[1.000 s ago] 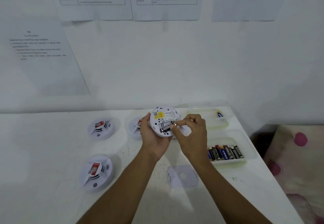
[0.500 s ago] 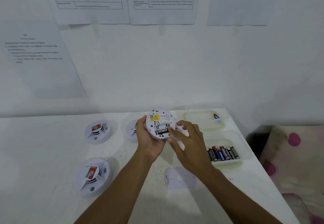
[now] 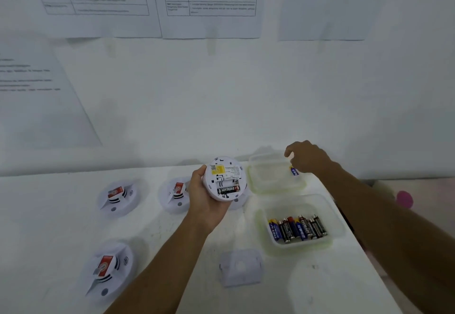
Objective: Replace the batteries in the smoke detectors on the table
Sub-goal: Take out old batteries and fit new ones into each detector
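Note:
My left hand (image 3: 204, 205) grips a round white smoke detector (image 3: 225, 178) above the table, its back facing me. One black battery (image 3: 228, 190) sits in its open compartment, and the slot above that battery is bare. My right hand (image 3: 307, 157) hovers over the far clear container (image 3: 268, 178) with its fingers curled downward. Whether those fingers hold anything is hidden. A blue battery (image 3: 294, 171) lies in that container just under the hand. The near clear container (image 3: 337, 230) holds several batteries (image 3: 298, 227).
Three more detectors with red tags lie face up on the white table: two at the back (image 3: 118, 196) (image 3: 174, 194) and one at the front left (image 3: 108, 269). A loose white cover plate (image 3: 240, 267) lies near the front. The table's edge runs along the right.
My right hand left the detector's battery compartment and moved right and away, over the far container. The detector now shows only one battery. My left hand kept holding it.

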The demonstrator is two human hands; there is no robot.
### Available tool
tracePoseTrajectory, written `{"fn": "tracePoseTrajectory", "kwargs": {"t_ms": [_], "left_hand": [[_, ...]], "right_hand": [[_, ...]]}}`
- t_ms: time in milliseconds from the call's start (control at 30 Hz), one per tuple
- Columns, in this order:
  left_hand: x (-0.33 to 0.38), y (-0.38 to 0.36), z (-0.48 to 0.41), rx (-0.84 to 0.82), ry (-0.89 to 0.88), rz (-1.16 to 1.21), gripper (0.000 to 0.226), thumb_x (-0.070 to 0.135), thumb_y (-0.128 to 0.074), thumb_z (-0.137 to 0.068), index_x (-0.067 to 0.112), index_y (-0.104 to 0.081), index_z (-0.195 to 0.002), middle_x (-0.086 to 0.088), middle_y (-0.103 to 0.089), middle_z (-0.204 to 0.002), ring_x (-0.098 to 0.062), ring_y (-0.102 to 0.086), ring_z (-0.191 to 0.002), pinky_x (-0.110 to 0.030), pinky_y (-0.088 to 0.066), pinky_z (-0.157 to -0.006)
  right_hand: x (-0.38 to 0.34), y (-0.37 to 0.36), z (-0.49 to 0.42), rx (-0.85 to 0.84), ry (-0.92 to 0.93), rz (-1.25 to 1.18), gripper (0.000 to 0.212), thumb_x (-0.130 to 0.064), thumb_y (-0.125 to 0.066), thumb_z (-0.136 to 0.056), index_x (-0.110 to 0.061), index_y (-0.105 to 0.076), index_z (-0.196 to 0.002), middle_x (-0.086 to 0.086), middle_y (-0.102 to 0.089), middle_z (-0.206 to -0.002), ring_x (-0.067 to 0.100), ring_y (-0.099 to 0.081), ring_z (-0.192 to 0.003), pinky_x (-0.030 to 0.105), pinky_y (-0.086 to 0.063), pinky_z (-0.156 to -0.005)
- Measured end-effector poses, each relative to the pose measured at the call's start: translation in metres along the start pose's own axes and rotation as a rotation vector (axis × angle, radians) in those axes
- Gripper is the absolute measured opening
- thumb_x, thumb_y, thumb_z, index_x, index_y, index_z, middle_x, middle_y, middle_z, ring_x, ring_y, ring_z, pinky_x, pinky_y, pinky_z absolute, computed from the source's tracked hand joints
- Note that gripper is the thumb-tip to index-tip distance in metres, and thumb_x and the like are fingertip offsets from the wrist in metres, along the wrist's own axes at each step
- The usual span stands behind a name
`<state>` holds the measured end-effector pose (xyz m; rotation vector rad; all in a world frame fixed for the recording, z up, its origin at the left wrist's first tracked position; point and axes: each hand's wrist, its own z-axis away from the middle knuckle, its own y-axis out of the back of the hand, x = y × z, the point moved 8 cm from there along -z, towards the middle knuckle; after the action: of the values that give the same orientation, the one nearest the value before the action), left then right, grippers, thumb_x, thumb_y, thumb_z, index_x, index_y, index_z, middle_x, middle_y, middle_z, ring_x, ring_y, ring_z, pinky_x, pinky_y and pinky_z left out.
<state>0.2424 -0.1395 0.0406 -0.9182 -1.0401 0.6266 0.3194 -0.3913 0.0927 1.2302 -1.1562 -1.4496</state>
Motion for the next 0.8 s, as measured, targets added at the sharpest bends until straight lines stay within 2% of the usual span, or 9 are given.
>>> {"fn": "tracePoseTrajectory", "kwargs": {"t_ms": [100,167,200,300,433,500,633,700,800], "left_hand": [[0.000,0.002,-0.005,0.009,0.010,-0.006,0.046,0.039,-0.040,-0.096,0.011,-0.064,-0.123,-0.022,-0.054,-0.139,-0.041,-0.045,-0.133,-0.058,-0.031,-0.112],[0.001,0.004,-0.006,0.016,0.011,-0.015,0.045,0.039,-0.041,-0.096,0.012,-0.067,-0.119,-0.022,-0.056,-0.137,-0.042,-0.046,-0.132,-0.058,-0.028,-0.114],[0.001,0.006,-0.006,0.018,0.015,-0.020,0.045,0.039,-0.041,-0.095,0.012,-0.071,-0.114,-0.022,-0.058,-0.134,-0.042,-0.048,-0.130,-0.056,-0.027,-0.115],[0.004,0.006,-0.004,0.004,0.021,-0.012,0.045,0.038,-0.041,-0.095,0.011,-0.076,-0.102,-0.021,-0.065,-0.121,-0.041,-0.056,-0.113,-0.053,-0.036,-0.102],[0.005,0.007,-0.003,0.007,0.022,-0.003,0.042,0.038,-0.048,-0.088,0.010,-0.074,-0.105,-0.020,-0.065,-0.119,-0.039,-0.060,-0.108,-0.050,-0.042,-0.093],[0.004,0.010,-0.003,0.021,0.031,0.007,0.043,0.038,-0.045,-0.091,0.010,-0.069,-0.114,-0.022,-0.063,-0.125,-0.041,-0.056,-0.116,-0.051,-0.039,-0.099],[0.005,0.019,-0.005,0.054,0.039,0.031,0.047,0.040,-0.043,-0.094,0.011,-0.062,-0.126,-0.021,-0.057,-0.136,-0.041,-0.047,-0.132,-0.054,-0.031,-0.113],[0.008,0.023,-0.004,0.068,0.027,0.039,0.050,0.039,-0.045,-0.093,0.011,-0.059,-0.132,-0.020,-0.057,-0.136,-0.040,-0.047,-0.132,-0.053,-0.033,-0.113],[0.012,0.026,-0.002,0.081,0.013,0.050,0.047,0.038,-0.044,-0.094,0.011,-0.060,-0.130,-0.020,-0.058,-0.136,-0.039,-0.047,-0.132,-0.053,-0.032,-0.113]], "right_hand": [[-0.010,-0.007,-0.005,-0.018,0.037,0.233,0.040,-0.004,-0.064,-0.077,-0.023,-0.064,-0.111,0.002,-0.060,-0.111,0.025,-0.064,-0.097,0.031,-0.047,-0.082],[-0.012,-0.012,-0.009,-0.021,0.040,0.263,0.039,-0.003,-0.061,-0.077,-0.022,-0.064,-0.111,0.002,-0.060,-0.111,0.024,-0.063,-0.097,0.029,-0.046,-0.080],[-0.012,-0.014,-0.010,-0.026,0.030,0.234,0.038,-0.002,-0.061,-0.077,-0.022,-0.064,-0.109,0.002,-0.061,-0.108,0.024,-0.063,-0.095,0.028,-0.045,-0.077],[-0.008,-0.015,-0.015,-0.031,-0.015,-0.005,0.032,-0.009,-0.068,-0.075,-0.027,-0.066,-0.102,-0.002,-0.063,-0.097,0.021,-0.063,-0.085,0.028,-0.047,-0.074],[-0.009,-0.023,-0.015,-0.077,-0.020,-0.111,0.028,-0.032,-0.082,-0.069,-0.030,-0.064,-0.091,0.000,-0.064,-0.097,0.021,-0.062,-0.082,0.032,-0.052,-0.081],[-0.018,-0.032,-0.013,-0.120,0.001,-0.120,0.032,-0.037,-0.085,-0.065,-0.028,-0.065,-0.089,-0.001,-0.064,-0.092,0.018,-0.064,-0.079,0.032,-0.053,-0.080],[-0.038,-0.042,-0.014,-0.131,0.031,-0.163,0.030,-0.027,-0.084,-0.065,-0.022,-0.068,-0.090,-0.004,-0.063,-0.074,0.014,-0.067,-0.068,0.028,-0.055,-0.073],[-0.043,-0.044,-0.015,-0.112,0.039,-0.154,0.028,-0.024,-0.082,-0.067,-0.021,-0.068,-0.091,-0.002,-0.062,-0.076,0.018,-0.066,-0.075,0.029,-0.055,-0.072],[-0.048,-0.045,-0.016,-0.107,0.060,-0.177,0.023,-0.021,-0.080,-0.069,-0.022,-0.070,-0.090,0.001,-0.070,-0.085,0.016,-0.066,-0.074,0.026,-0.052,-0.068]]}}
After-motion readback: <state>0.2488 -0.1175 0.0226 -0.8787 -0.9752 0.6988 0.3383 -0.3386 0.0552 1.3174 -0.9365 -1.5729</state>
